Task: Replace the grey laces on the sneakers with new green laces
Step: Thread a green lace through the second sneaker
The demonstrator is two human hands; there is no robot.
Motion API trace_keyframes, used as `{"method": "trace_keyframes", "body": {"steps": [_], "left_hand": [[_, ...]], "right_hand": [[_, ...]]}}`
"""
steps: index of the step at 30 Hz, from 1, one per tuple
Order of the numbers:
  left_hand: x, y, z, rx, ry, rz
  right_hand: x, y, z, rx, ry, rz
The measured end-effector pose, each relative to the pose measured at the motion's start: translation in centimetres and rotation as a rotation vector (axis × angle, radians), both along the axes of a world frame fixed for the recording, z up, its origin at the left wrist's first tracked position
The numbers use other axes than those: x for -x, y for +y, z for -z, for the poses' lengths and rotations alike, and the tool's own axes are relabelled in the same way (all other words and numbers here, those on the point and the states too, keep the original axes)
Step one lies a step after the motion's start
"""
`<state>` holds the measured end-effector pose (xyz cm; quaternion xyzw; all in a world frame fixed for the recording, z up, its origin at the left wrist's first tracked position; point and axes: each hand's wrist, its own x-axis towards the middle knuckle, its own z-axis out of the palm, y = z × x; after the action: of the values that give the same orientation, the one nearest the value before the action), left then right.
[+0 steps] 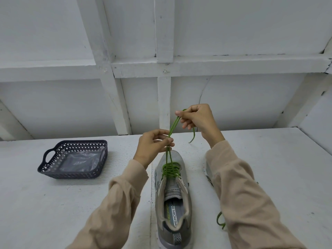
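Our sneaker (172, 194) near table (89, 203) front edge, basket (73, 159) off left; both hands (154, 144) (195, 117) pinching green lace (173, 124) taut.

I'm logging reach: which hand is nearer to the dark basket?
Left. The left hand pinches the green lace to the right of the basket; the right hand holds the lace higher up and farther right.

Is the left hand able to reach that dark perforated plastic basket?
Probably yes: only bare white table separates the left hand from the dark perforated plastic basket, though it must release the green lace it pinches.
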<state>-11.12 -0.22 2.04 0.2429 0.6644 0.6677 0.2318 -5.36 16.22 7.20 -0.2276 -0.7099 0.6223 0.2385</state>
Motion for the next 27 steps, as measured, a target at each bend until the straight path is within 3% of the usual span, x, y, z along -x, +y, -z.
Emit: {"method": "trace_keyframes", "body": {"steps": [7,14,17,23,27], "left_hand": [[-0.1,-0.3,0.2,-0.019,-0.045,-0.011],[1.6,-1.8,-0.7,-0.187,-0.243,-0.041],[3.1,-2.5,-2.2,-0.264,-0.254,-0.061],[5.7,-2.9,-5.1,-0.377,-0.194,-0.164],[6.7,-2.7,-5.7,-0.385,-0.163,-0.191]], "right_hand": [[-0.4,0.4,0.5,0.010,0.003,0.082],[-1.0,2.8,0.9,0.486,0.279,0.098],[-1.1,4.6,0.3,0.578,0.401,0.159],[-1.2,7.2,-1.4,0.477,0.408,0.327],[-1.4,6.0,-1.9,0.309,0.326,0.269]]}}
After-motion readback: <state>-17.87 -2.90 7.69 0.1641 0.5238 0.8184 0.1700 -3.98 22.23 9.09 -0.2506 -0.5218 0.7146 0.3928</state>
